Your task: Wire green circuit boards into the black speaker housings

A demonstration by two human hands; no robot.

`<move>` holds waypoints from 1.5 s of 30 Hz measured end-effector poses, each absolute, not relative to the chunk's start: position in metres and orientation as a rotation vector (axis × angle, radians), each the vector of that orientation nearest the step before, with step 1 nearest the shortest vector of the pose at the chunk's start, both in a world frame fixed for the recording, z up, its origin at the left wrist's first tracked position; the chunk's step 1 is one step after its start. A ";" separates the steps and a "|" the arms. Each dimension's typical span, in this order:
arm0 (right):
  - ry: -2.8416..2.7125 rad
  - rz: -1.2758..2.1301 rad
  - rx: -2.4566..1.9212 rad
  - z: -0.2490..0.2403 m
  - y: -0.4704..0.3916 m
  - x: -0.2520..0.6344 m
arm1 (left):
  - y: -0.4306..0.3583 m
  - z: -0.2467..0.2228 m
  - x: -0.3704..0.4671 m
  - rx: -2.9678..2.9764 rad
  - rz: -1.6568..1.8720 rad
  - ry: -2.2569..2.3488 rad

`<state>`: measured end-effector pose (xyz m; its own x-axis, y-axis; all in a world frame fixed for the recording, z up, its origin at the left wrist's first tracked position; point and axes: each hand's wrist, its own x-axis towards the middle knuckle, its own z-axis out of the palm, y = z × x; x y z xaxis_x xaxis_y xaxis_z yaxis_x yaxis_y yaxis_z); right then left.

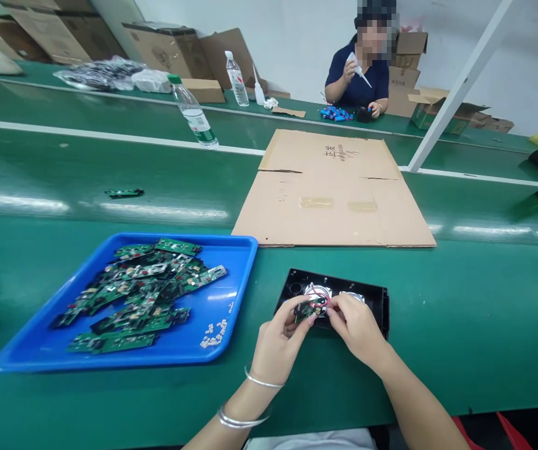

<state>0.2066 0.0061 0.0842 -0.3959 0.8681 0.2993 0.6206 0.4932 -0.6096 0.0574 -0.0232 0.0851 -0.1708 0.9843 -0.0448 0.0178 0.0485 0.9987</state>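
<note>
My left hand (pixel 282 340) pinches a small green circuit board (pixel 310 308) between thumb and fingers, just over a black speaker housing (pixel 372 297). Thin red and black wires (pixel 319 292) run near the board, and my right hand (pixel 353 325) has its fingers closed on them at the board's right end. Two round silver speakers sit in the housing, partly covered by my hands. To the left, a blue tray (pixel 245 275) carries a heap of similar circuit boards (pixel 147 287) and some small white connectors (pixel 215 334).
A flat cardboard sheet (pixel 334 187) lies beyond the housing. One loose circuit board (pixel 124 193) rests on the far green surface. Plastic bottles (pixel 196 122) stand farther back. Across the bench, a person (pixel 337 81) holds a white nozzle bottle. A white post (pixel 460 87) rises at right.
</note>
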 end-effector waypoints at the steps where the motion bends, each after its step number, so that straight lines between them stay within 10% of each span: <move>1: -2.134 0.562 -1.227 0.085 0.005 0.206 | -0.023 0.084 0.057 1.121 1.296 1.379; 45: -1.942 0.826 -1.408 0.079 0.013 0.211 | -0.017 0.087 0.040 1.828 1.178 1.338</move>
